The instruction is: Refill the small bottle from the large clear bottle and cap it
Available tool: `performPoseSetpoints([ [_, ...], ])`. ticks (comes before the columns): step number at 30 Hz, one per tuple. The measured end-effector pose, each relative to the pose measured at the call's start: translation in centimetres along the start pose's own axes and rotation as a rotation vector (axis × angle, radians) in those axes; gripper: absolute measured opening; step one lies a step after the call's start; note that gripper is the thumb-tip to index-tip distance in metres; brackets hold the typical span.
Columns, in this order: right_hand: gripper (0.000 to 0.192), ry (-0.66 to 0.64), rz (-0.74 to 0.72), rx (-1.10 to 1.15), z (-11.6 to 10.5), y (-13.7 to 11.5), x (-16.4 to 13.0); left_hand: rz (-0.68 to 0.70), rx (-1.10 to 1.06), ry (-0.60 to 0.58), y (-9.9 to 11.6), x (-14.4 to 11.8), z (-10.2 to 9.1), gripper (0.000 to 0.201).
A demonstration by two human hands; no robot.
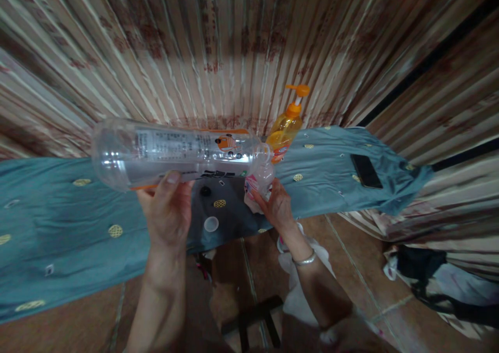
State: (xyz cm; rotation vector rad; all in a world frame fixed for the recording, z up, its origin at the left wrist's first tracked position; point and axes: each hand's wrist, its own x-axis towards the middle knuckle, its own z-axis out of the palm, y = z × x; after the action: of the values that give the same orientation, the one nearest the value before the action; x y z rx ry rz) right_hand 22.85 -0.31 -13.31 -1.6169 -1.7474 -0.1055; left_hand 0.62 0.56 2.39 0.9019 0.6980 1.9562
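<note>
My left hand is closed around the underside of a large clear plastic bottle, which lies sideways in the air with its mouth to the right. Printed text and an orange cartoon figure show on its side. In my right hand is a small clear plastic bottle with a pink label, held tilted, its neck up against the large bottle's mouth. Whether liquid passes between them cannot be made out. Behind the small bottle stands a pump bottle with orange-yellow liquid and an orange pump head.
On the blue-green cloth lie a translucent round cap, a small black cap and a black phone. A pleated curtain hangs behind. Below, a dark stool stands on the tiled floor; a bag is at the right.
</note>
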Motion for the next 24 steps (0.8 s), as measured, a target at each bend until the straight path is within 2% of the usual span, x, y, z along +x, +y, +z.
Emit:
performPoseSetpoints([
  [10,0.069,-0.018,0.015,-0.015,0.0,-0.2,0.0,-0.008,0.022,0.014,0.0,0.0,-0.1,0.082],
  [15,0.065,0.0,-0.004,-0.018,0.0,-0.1,0.0,-0.015,0.042,0.008,-0.2,0.0,-0.4,0.074],
  [24,0.072,-0.023,0.017,0.003,0.2,0.1,-0.2,-0.011,0.009,0.032,0.1,-0.2,0.6,0.076],
])
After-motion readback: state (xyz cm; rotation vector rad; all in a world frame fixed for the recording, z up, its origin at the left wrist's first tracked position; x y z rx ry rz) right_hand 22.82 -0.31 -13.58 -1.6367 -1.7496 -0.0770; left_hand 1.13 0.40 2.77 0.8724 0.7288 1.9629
